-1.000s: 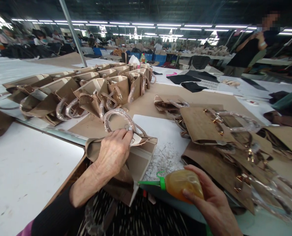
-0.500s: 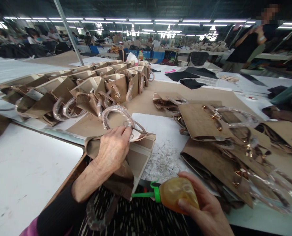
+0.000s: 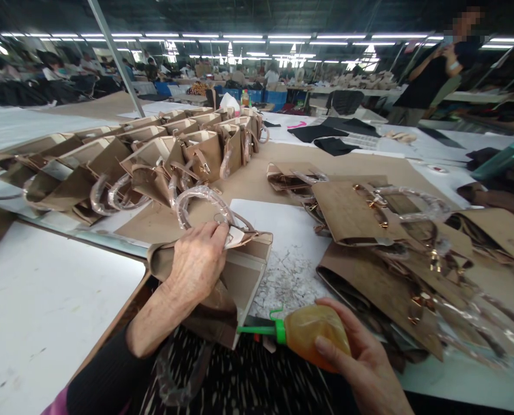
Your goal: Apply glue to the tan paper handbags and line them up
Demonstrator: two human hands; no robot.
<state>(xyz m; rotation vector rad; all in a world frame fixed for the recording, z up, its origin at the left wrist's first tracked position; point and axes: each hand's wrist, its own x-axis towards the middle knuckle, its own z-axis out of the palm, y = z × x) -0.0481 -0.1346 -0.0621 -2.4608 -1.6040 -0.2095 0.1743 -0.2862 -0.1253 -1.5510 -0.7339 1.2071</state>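
Note:
My left hand (image 3: 201, 253) is closed on the top edge of a brown handbag (image 3: 250, 271), beside a plastic-wrapped ring handle (image 3: 205, 202) and a white paper piece. The bag is tilted, its pale inner lining facing right, and its second wrapped handle hangs over my lap. In my right hand (image 3: 360, 351) is a squeeze bottle (image 3: 315, 334) of amber liquid, lying nearly level. Its long green nozzle (image 3: 257, 330) points left, with the tip at the bag's lower right edge; whether it touches, I cannot tell.
Rows of open brown handbags (image 3: 153, 155) stand at the back left. More bags (image 3: 360, 213) lie piled on the right. Black cut pieces (image 3: 332, 135) and a teal object (image 3: 503, 158) are farther back. A person (image 3: 432, 75) stands at the far right.
The bottle has moved slightly up, and its nozzle tip now sits higher along the bag's edge. My left hand keeps its hold on the bag. The view has shifted a little.

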